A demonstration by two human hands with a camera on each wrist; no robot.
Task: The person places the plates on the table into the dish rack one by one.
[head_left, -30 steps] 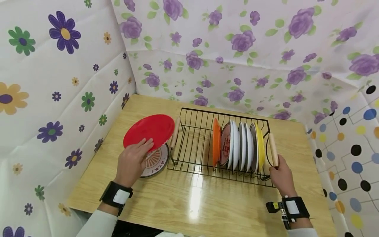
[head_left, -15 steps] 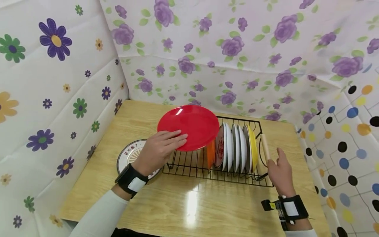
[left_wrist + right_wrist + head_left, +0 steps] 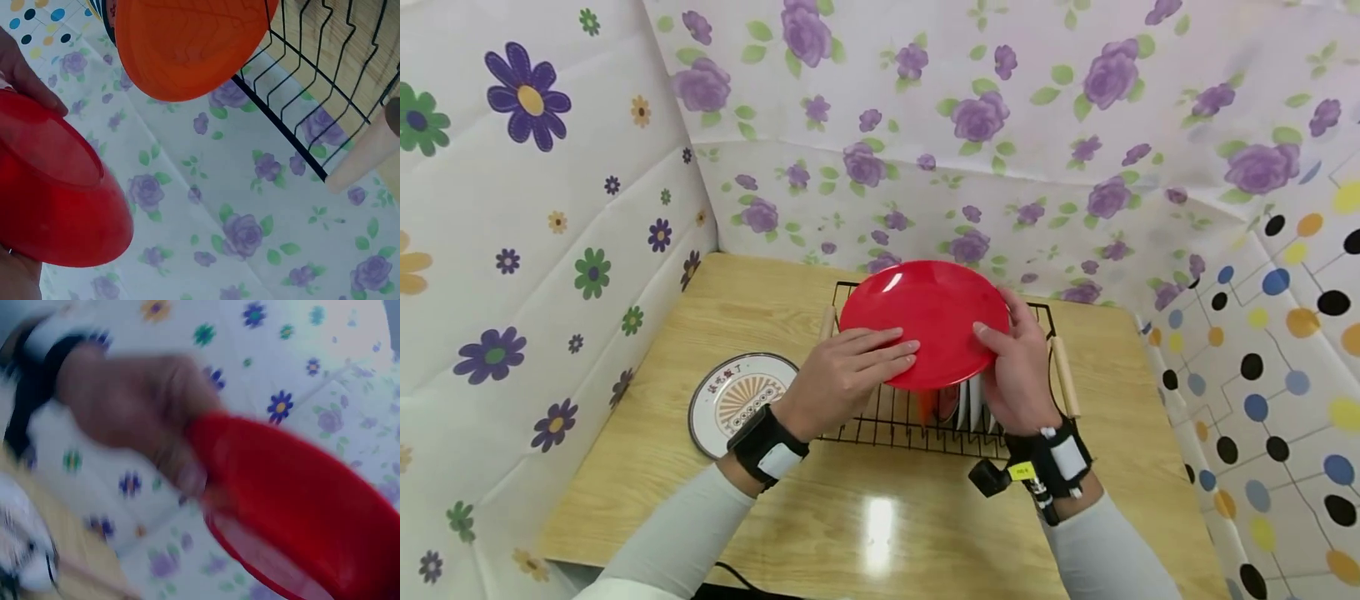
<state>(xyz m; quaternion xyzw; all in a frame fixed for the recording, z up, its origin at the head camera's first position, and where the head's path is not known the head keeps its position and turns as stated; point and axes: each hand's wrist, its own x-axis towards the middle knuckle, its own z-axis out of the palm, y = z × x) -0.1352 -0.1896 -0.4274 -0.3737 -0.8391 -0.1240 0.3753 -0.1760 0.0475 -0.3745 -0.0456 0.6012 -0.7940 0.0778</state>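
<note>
A shiny red plate [image 3: 925, 308] is held in the air over the wire dish rack [image 3: 895, 447], tilted, its upper face towards the head camera. My left hand [image 3: 846, 379] grips its near left edge, fingers on the upper face; in the right wrist view the thumb lies against the underside. My right hand [image 3: 1021, 379] grips the right edge, thumb on the upper face and fingers round the rim. Behind the red plate, an orange plate [image 3: 187, 50] stands on edge in the rack. The other racked plates are mostly hidden by the red plate and right hand.
A printed white plate with a dark rim [image 3: 711, 408] lies flat left of the rack, partly behind my left wrist. The rack has a wooden handle [image 3: 1065, 377] at each end. Patterned cloth walls enclose the wooden table [image 3: 820, 533] at the back and sides.
My left hand has carried the red plate rightwards from above the printed plate to over the rack. My right hand has left the rack's right handle and taken hold of the red plate's right edge.
</note>
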